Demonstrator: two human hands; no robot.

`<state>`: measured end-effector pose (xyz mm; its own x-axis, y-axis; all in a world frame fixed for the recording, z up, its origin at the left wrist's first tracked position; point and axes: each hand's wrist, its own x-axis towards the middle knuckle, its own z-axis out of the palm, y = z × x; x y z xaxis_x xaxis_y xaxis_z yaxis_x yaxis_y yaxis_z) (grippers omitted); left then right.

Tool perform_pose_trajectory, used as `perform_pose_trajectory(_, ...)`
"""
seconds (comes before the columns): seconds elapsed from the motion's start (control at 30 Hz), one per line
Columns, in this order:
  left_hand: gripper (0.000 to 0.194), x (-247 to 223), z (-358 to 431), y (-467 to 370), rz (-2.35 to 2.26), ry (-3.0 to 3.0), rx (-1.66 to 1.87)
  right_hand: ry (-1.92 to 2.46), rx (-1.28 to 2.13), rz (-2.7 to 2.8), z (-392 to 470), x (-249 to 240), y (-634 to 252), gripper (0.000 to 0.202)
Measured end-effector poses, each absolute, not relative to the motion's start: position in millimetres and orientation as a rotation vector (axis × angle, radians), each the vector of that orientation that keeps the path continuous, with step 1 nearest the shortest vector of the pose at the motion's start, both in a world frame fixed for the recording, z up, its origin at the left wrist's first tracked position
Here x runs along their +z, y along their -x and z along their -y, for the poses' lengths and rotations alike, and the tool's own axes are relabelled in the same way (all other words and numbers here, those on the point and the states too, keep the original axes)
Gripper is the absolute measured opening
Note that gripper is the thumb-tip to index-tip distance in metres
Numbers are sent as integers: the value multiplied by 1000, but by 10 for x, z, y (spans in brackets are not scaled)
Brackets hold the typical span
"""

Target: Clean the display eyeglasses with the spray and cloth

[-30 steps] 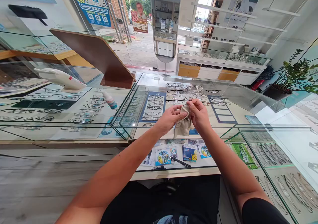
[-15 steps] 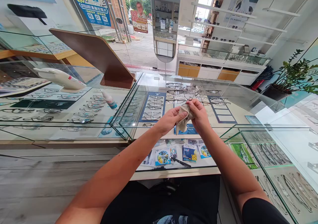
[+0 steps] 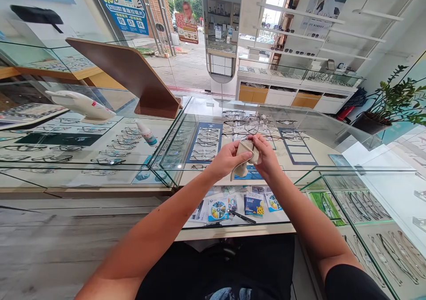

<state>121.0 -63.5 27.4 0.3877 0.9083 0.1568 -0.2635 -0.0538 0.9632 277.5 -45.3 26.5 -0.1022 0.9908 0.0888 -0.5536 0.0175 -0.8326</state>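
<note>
Above the glass counter, both hands meet around a pair of thin-rimmed eyeglasses (image 3: pixel 252 124). My left hand (image 3: pixel 228 159) is closed on a beige cleaning cloth (image 3: pixel 245 151), the thumb pressing it, and a loose corner hangs below. My right hand (image 3: pixel 265 155) pinches the eyeglasses at their near side, with part of the cloth against its fingers. One round lens rim stands up beyond the fingertips. The other part of the eyeglasses is hidden by the cloth and fingers.
Rows of eyeglass frames (image 3: pixel 208 142) lie inside the glass case under my hands. A pen (image 3: pixel 242 216) and leaflets (image 3: pixel 218 210) lie nearer me. At left stand a spray bottle (image 3: pixel 146 133), a white device (image 3: pixel 83 107) and a brown tilted board (image 3: pixel 129 71). A potted plant (image 3: pixel 386 100) is at right.
The cloth is folded differently between my fingers, and its hanging corner has swung left. The raised lens rim has shifted slightly left and turned. Both hands keep their hold.
</note>
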Motion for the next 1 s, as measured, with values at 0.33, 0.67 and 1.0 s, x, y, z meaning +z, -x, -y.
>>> perform_pose_trajectory(0.33,63,305,658,-1218,-774,-1433,1159,677,1501,864,434,246,-2793,38)
perform_pose_trajectory(0.67,57,288,654,-1207,-840,-1450,1243,681,1539,897,445,220,-2782,42)
perform_pose_trajectory(1.0,52,180,628,-1242,-846,-1370,1370,618,1542,921,525,244,-2695,42)
